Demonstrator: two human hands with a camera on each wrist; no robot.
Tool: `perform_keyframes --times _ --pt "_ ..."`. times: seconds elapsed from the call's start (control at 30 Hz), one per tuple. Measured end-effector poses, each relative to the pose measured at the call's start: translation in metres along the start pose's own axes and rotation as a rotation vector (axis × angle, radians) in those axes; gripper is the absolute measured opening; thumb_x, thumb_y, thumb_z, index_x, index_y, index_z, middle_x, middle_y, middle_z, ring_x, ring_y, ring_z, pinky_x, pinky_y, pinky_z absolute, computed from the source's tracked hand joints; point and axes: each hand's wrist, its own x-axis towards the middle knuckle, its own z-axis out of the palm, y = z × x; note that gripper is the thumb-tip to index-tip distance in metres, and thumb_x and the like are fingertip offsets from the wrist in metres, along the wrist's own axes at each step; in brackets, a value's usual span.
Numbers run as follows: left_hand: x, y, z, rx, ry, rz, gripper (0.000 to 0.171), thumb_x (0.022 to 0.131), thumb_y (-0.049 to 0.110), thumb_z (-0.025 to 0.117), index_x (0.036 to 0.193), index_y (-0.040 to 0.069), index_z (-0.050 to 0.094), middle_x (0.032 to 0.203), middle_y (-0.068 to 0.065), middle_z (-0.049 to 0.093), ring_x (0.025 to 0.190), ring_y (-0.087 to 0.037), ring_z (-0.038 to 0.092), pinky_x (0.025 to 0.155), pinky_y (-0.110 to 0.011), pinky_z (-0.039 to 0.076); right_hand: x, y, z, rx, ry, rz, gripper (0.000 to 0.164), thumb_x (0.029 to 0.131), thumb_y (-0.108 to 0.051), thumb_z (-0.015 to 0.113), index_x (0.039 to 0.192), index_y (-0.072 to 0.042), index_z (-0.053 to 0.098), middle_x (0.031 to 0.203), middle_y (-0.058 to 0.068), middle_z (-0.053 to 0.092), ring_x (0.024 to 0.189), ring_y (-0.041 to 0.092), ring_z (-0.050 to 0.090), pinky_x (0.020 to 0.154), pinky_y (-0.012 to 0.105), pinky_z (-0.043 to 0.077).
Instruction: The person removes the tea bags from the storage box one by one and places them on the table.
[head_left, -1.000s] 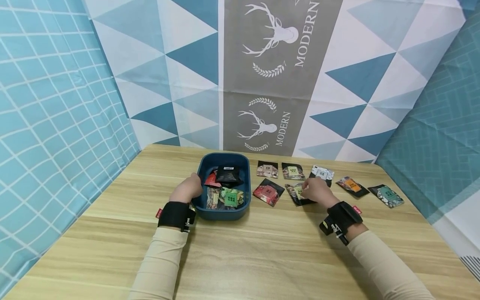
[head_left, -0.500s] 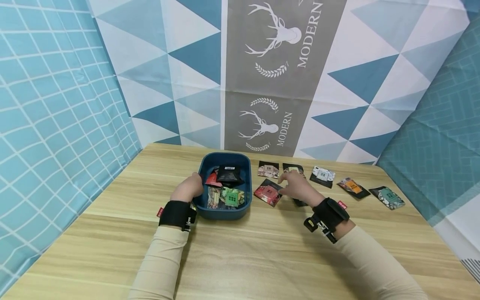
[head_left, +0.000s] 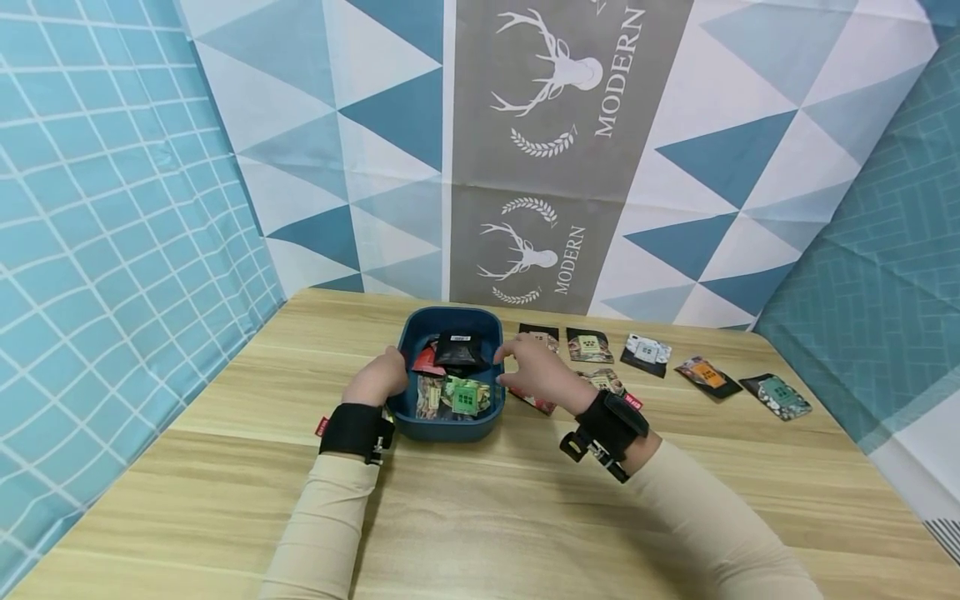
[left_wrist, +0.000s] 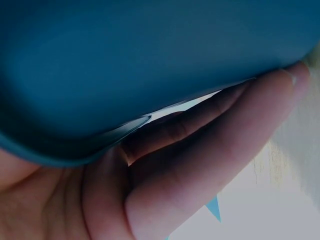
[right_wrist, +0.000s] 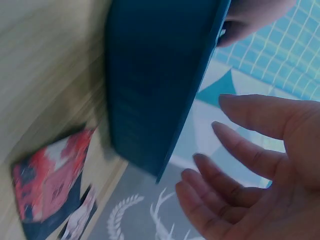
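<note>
My left hand (head_left: 377,379) holds the left rim of a dark blue plastic bin (head_left: 450,431). In the left wrist view its fingers (left_wrist: 200,175) lie along the outside of the wall; the thumb is hidden. Inside the bin lie small packets: a black packet (head_left: 460,350), a red packet (head_left: 425,360) and a packet with a green label (head_left: 465,398). My right hand (head_left: 542,372) hovers at the bin's right rim, fingers spread and lightly bent, nothing between them. Partly under that hand on the table is a red-labelled packet (head_left: 537,403).
More packets lie right of the bin: a pink-labelled packet (head_left: 542,333), a yellow-green packet (head_left: 589,345), a white-topped packet (head_left: 646,353), an orange-labelled packet (head_left: 707,377), a teal packet (head_left: 777,396). Patterned cloth walls (head_left: 390,233) bound the wooden table (head_left: 480,517).
My right hand has moved left from the yellow-green packet in the front row, over the red-labelled packet, to the bin's right rim. The left hand stays on the left rim.
</note>
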Motion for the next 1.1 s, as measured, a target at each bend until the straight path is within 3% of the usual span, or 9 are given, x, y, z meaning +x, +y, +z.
perform_keyframes --times 0.17,0.43,0.53,0.67,0.77,0.83,0.9,0.93,1.1 --pt "0.000 0.001 0.000 0.005 0.000 -0.006 0.058 0.097 0.006 0.036 0.144 -0.016 0.009 0.130 -0.033 0.047 0.077 -0.025 0.055 0.066 -0.031 0.043 -0.007 -0.053 -0.005 0.034 -0.066 -0.018 0.032 0.089 -0.013 0.062 0.120 -0.005 0.059 0.122 0.011 0.057 0.114 0.028 0.052 0.095 0.035 0.042" --pt "-0.001 0.001 0.001 0.013 0.000 0.003 0.058 0.097 0.005 0.036 0.143 -0.017 0.009 0.129 -0.034 0.048 0.076 -0.025 0.055 0.066 -0.031 0.043 0.001 -0.073 0.017 -0.089 -0.225 0.014 0.049 0.089 -0.018 0.063 0.134 -0.004 0.049 0.136 0.012 0.051 0.123 0.026 0.049 0.100 0.034 0.040" --pt "-0.001 0.000 0.001 0.017 -0.002 0.007 0.059 0.096 0.006 0.037 0.143 -0.017 0.008 0.125 -0.033 0.050 0.075 -0.024 0.056 0.066 -0.030 0.043 0.011 -0.066 0.028 -0.120 -0.255 0.000 0.051 0.088 -0.022 0.064 0.134 -0.008 0.049 0.135 0.009 0.053 0.120 0.022 0.052 0.099 0.034 0.041" --pt "-0.001 0.000 0.001 0.019 -0.004 0.010 0.060 0.096 0.006 0.037 0.142 -0.018 0.008 0.123 -0.034 0.051 0.076 -0.025 0.057 0.067 -0.031 0.044 0.046 -0.012 0.077 -0.207 -0.260 -0.099 0.043 0.087 -0.032 0.065 0.126 -0.015 0.055 0.108 -0.001 0.062 0.091 0.012 0.059 0.081 0.027 0.045" --pt "-0.001 0.000 0.001 0.017 -0.006 0.008 0.060 0.096 0.006 0.037 0.142 -0.018 0.007 0.126 -0.034 0.049 0.077 -0.025 0.057 0.068 -0.032 0.045 0.072 0.028 0.114 -0.236 -0.278 -0.112 0.035 0.085 -0.038 0.066 0.115 -0.021 0.057 0.089 -0.006 0.058 0.075 0.010 0.054 0.069 0.027 0.043" --pt "-0.001 0.001 0.001 0.019 -0.008 0.007 0.060 0.096 0.006 0.037 0.143 -0.017 0.007 0.126 -0.034 0.049 0.077 -0.025 0.057 0.067 -0.031 0.044 0.079 0.034 0.120 -0.227 -0.312 -0.071 0.032 0.083 -0.040 0.067 0.110 -0.026 0.057 0.089 -0.007 0.057 0.076 0.010 0.054 0.071 0.028 0.044" --pt "-0.002 0.001 0.000 0.021 -0.004 0.006 0.060 0.096 0.006 0.037 0.143 -0.018 0.007 0.127 -0.034 0.048 0.077 -0.025 0.057 0.067 -0.031 0.044 0.079 0.028 0.115 -0.207 -0.338 -0.051 0.031 0.081 -0.039 0.069 0.108 -0.027 0.058 0.090 -0.007 0.059 0.077 0.011 0.056 0.071 0.030 0.044" --pt "-0.002 0.002 0.000 0.023 -0.002 0.009 0.060 0.096 0.006 0.037 0.142 -0.018 0.008 0.127 -0.035 0.049 0.077 -0.025 0.057 0.067 -0.032 0.044 0.077 0.026 0.112 -0.205 -0.330 -0.090 0.031 0.081 -0.037 0.069 0.107 -0.026 0.058 0.090 -0.006 0.059 0.077 0.011 0.055 0.069 0.029 0.044" --pt "-0.002 0.003 -0.001 0.030 0.001 0.012 0.059 0.096 0.005 0.036 0.142 -0.019 0.009 0.128 -0.035 0.048 0.082 -0.026 0.058 0.070 -0.033 0.046 0.048 -0.045 0.057 -0.224 -0.423 0.069 0.063 0.084 -0.026 0.069 0.141 -0.022 0.040 0.130 0.000 0.055 0.113 0.015 0.056 0.085 0.029 0.047"
